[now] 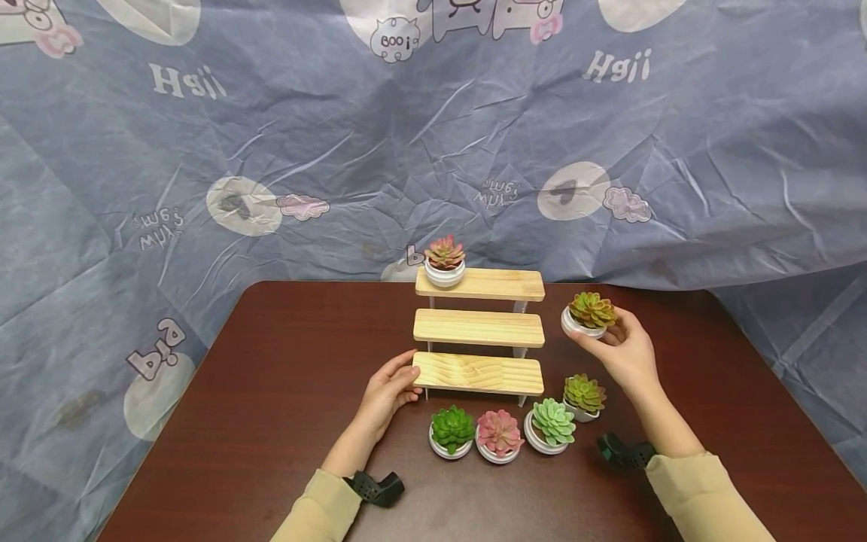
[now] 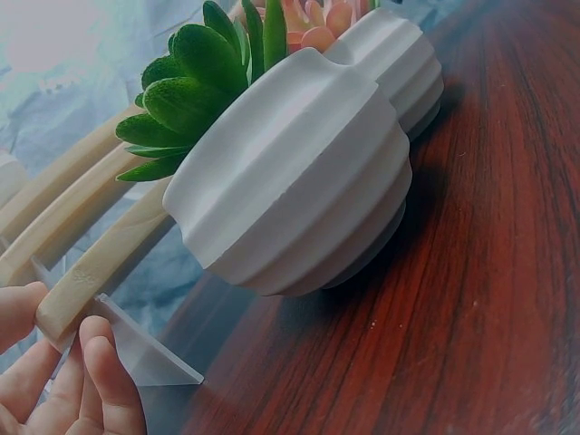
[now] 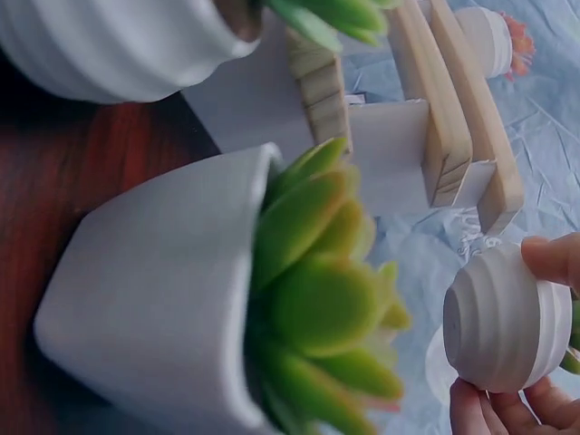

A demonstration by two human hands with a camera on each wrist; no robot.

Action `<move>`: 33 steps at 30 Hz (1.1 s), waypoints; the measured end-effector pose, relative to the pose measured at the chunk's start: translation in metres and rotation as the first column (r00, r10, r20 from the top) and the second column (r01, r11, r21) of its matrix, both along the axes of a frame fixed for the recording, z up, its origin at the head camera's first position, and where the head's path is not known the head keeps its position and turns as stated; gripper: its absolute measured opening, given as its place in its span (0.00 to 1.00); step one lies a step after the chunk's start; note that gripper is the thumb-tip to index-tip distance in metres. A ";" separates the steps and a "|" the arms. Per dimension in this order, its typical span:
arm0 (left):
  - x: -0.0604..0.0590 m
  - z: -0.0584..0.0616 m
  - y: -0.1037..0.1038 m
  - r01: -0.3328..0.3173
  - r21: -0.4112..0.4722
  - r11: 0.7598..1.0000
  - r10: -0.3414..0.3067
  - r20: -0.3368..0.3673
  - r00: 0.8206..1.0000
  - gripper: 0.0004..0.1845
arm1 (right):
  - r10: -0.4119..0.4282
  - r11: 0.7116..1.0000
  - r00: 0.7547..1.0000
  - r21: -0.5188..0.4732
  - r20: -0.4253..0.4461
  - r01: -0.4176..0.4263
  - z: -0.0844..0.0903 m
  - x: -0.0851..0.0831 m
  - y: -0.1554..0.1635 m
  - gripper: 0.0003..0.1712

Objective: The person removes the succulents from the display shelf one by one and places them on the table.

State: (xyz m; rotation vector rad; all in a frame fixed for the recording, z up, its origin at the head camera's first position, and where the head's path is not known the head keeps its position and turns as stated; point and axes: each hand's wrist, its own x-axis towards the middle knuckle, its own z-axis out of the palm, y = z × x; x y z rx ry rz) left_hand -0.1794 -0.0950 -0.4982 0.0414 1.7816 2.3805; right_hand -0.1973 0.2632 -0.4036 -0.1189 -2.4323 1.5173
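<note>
A three-step wooden shelf (image 1: 478, 327) stands mid-table on clear supports. My left hand (image 1: 387, 393) grips the left end of its lowest board (image 2: 100, 272), thumb on top and fingers beneath. On the top board's left end sits a reddish potted succulent (image 1: 445, 261). To the right of the shelf, my right hand (image 1: 626, 348) holds up an olive-green succulent (image 1: 592, 310) in a white ribbed pot (image 3: 504, 317), thumb on one side and fingers on the other. Below that hand a yellow-green succulent (image 1: 584, 397) stands in a squarish white pot (image 3: 154, 281).
In front of the shelf, a dark green succulent (image 1: 452, 430), a pink one (image 1: 499, 435) and a pale green one (image 1: 551, 425) stand in a row in white pots. A blue printed cloth (image 1: 379, 150) hangs behind the dark red-brown table (image 1: 305, 339).
</note>
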 end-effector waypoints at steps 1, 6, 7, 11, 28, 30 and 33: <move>0.000 0.000 0.000 0.001 0.000 1.000 -0.001 0.000 1.000 0.27 | -0.002 1.000 1.000 0.003 0.006 0.002 -0.001 0.000 0.001 0.42; 0.000 0.000 0.000 0.007 -0.002 1.000 -0.007 -0.008 1.000 0.28 | -0.023 1.000 0.999 0.000 0.027 0.023 -0.011 0.000 0.008 0.42; 0.000 0.000 0.000 0.007 -0.002 1.000 -0.007 -0.008 1.000 0.28 | -0.026 1.000 0.999 0.000 0.033 0.026 -0.014 0.000 0.009 0.42; 0.000 0.000 0.000 0.003 0.002 1.000 -0.003 -0.005 1.000 0.27 | -0.033 0.999 0.999 -0.003 0.028 0.033 -0.036 -0.008 0.024 0.44; 0.001 0.000 0.000 -0.004 0.003 1.000 0.004 0.001 1.000 0.26 | -0.051 0.997 0.997 0.053 0.059 0.048 -0.092 -0.016 0.059 0.50; 0.001 0.001 0.000 -0.005 0.002 1.000 0.005 0.004 1.000 0.26 | -0.048 0.997 0.997 0.057 0.063 0.044 -0.092 -0.014 0.058 0.49; 0.001 0.001 0.000 -0.007 0.001 1.000 0.007 0.007 1.000 0.26 | -0.051 0.997 0.997 0.068 0.065 0.046 -0.096 -0.014 0.059 0.49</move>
